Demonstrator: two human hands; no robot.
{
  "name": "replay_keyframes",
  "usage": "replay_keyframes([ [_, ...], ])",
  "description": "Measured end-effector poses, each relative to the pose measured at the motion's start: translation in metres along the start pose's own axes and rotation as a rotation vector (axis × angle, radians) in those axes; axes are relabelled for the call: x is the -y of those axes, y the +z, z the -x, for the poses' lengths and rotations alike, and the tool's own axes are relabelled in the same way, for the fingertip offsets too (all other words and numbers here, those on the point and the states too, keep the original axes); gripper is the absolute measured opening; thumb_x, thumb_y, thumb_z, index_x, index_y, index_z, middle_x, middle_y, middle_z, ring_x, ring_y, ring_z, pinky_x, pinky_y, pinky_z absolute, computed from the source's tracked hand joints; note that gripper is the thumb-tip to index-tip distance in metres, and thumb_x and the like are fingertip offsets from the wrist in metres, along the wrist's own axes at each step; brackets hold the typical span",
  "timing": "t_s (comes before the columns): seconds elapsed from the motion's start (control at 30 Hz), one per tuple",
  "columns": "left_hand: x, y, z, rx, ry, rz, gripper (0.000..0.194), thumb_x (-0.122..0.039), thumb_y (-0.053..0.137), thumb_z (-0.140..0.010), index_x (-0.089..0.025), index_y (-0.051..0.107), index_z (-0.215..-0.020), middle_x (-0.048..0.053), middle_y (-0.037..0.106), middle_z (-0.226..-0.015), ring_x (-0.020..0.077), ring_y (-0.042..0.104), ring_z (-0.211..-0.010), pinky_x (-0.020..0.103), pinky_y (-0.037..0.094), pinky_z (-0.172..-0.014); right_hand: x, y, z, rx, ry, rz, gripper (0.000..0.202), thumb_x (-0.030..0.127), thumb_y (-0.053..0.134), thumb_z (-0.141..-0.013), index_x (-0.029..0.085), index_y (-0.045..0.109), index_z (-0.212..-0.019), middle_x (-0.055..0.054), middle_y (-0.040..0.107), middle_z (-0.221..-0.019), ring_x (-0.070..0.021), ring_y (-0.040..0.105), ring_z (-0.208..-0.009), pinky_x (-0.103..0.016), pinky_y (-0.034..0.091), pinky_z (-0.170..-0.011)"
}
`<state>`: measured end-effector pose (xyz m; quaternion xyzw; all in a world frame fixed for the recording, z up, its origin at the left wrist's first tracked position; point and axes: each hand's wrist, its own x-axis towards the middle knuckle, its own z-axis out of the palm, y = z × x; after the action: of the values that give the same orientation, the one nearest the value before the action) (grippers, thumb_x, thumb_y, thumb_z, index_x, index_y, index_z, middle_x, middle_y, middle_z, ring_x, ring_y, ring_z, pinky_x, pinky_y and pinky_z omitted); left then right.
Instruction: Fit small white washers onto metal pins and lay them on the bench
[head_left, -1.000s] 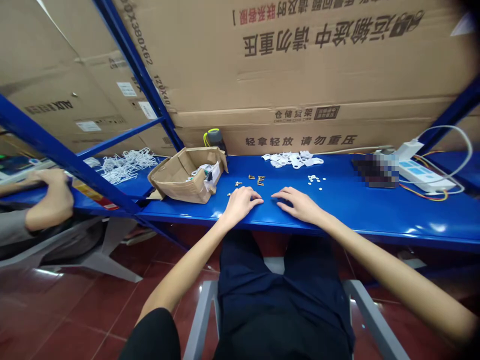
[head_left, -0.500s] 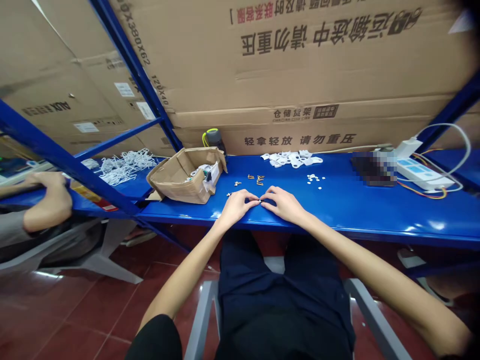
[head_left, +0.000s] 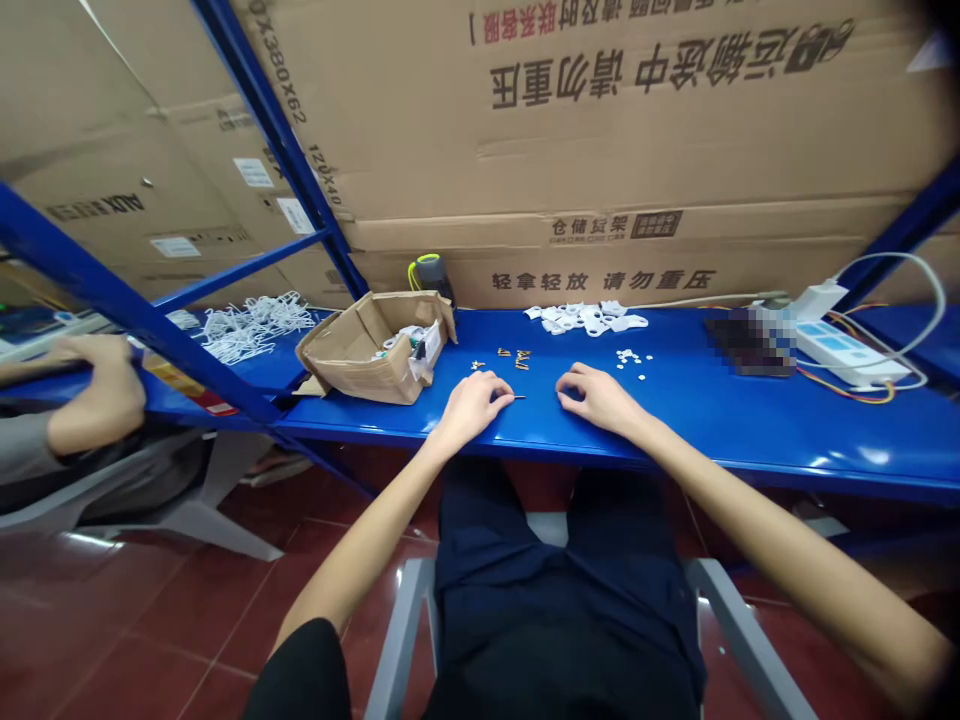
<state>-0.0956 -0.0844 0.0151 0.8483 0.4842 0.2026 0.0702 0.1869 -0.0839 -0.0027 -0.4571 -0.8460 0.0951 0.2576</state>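
Note:
My left hand [head_left: 474, 408] pinches a thin, small metal pin [head_left: 520, 397] between thumb and forefinger, its end sticking out to the right just above the blue tabletop. My right hand [head_left: 596, 398] is apart from it, a short way to the right, with the fingers curled and the thumb near the forefinger; anything in that pinch is too small to make out. Beyond my hands lie several small brass-coloured pieces [head_left: 522, 361] and, nearer my left hand, a few more tiny metal pieces [head_left: 478, 366]. Several tiny white pieces [head_left: 630, 358] are scattered beyond my right hand.
An open cardboard box [head_left: 358, 375] with small parts stands at left. White plastic pieces [head_left: 589, 318] lie at the back, beside a dark bottle [head_left: 433, 275]. A power strip [head_left: 844, 345] with cables sits at right. Past the blue post [head_left: 225, 385], another person's arm [head_left: 97, 395] rests near white hooks [head_left: 255, 325].
My hands were together at a small white piece; now my right hand has drawn away to the right. My left hand has stayed, with the pin's end now showing.

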Motion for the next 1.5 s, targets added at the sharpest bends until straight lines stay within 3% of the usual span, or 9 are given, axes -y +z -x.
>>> replay_keyframes([
  [0.2,0.021,-0.010,-0.024,-0.076,-0.064,-0.293,0.021,-0.032,0.067,-0.103,-0.022,0.084,-0.104,0.010,0.075,-0.110,0.0312,0.061,-0.109,0.043,0.045,-0.092,-0.052,-0.028,0.014,-0.095,0.163,0.449,0.028,0.035,0.050,-0.105,0.020,0.074,-0.104,-0.012,0.067,-0.106,-0.0271,0.063,-0.095,-0.035,0.043,-0.073],
  [0.37,0.027,-0.007,-0.047,-0.078,-0.069,-0.364,0.024,-0.030,0.062,-0.105,-0.020,0.084,-0.108,0.013,0.074,-0.113,0.0341,0.058,-0.114,0.046,0.041,-0.092,-0.067,-0.034,0.015,-0.119,0.163,0.625,0.036,0.035,0.045,-0.107,0.016,0.075,-0.101,-0.017,0.067,-0.109,-0.0293,0.060,-0.099,-0.037,0.038,-0.075],
  [0.8,0.038,0.004,-0.062,-0.134,-0.068,-0.371,0.028,-0.036,0.060,-0.107,-0.022,0.080,-0.120,0.011,0.077,-0.118,0.0318,0.061,-0.113,0.045,0.042,-0.096,-0.066,-0.028,0.016,-0.172,0.176,0.668,0.038,0.034,0.042,-0.107,0.016,0.075,-0.100,-0.017,0.068,-0.107,-0.0300,0.056,-0.100,-0.037,0.032,-0.073],
  [0.97,0.047,-0.019,-0.041,-0.155,-0.152,-0.308,0.027,-0.031,0.059,-0.106,-0.023,0.082,-0.117,0.010,0.077,-0.118,0.0320,0.063,-0.113,0.045,0.046,-0.099,-0.064,-0.028,0.018,-0.179,0.196,0.684,0.040,0.035,0.039,-0.107,0.016,0.074,-0.104,-0.017,0.067,-0.108,-0.0312,0.055,-0.103,-0.039,0.032,-0.076],
  [1.03,0.051,-0.028,-0.028,-0.128,-0.166,-0.273,0.028,-0.034,0.061,-0.105,-0.022,0.084,-0.113,0.011,0.078,-0.118,0.0319,0.065,-0.112,0.044,0.048,-0.101,-0.061,-0.028,0.017,-0.194,0.214,0.694,0.038,0.033,0.040,-0.107,0.015,0.074,-0.110,-0.018,0.067,-0.112,-0.0323,0.055,-0.105,-0.040,0.032,-0.078],
  [1.13,0.054,-0.032,-0.013,-0.068,-0.162,-0.286,0.033,-0.040,0.062,-0.105,-0.021,0.082,-0.122,0.012,0.077,-0.121,0.0319,0.067,-0.114,0.044,0.051,-0.102,-0.056,-0.027,0.015,-0.221,0.216,0.715,0.038,0.029,0.041,-0.104,0.014,0.069,-0.125,-0.019,0.066,-0.118,-0.0338,0.054,-0.107,-0.041,0.033,-0.081],
  [1.23,0.050,-0.027,-0.010,-0.043,-0.175,-0.332,0.037,-0.041,0.061,-0.105,-0.019,0.079,-0.129,0.014,0.077,-0.124,0.0319,0.068,-0.113,0.042,0.053,-0.099,-0.051,-0.025,0.012,-0.223,0.181,0.715,0.041,0.026,0.041,-0.103,0.014,0.066,-0.133,-0.020,0.066,-0.122,-0.0346,0.053,-0.108,-0.042,0.033,-0.083],
  [1.5,0.033,-0.015,-0.020,-0.073,-0.176,-0.295,0.025,-0.027,0.062,-0.105,-0.021,0.085,-0.112,0.011,0.080,-0.113,0.0310,0.068,-0.107,0.041,0.052,-0.094,-0.048,-0.025,0.012,-0.206,0.114,0.652,0.042,0.025,0.041,-0.103,0.014,0.067,-0.134,-0.021,0.066,-0.123,-0.0353,0.054,-0.108,-0.044,0.035,-0.086],
])
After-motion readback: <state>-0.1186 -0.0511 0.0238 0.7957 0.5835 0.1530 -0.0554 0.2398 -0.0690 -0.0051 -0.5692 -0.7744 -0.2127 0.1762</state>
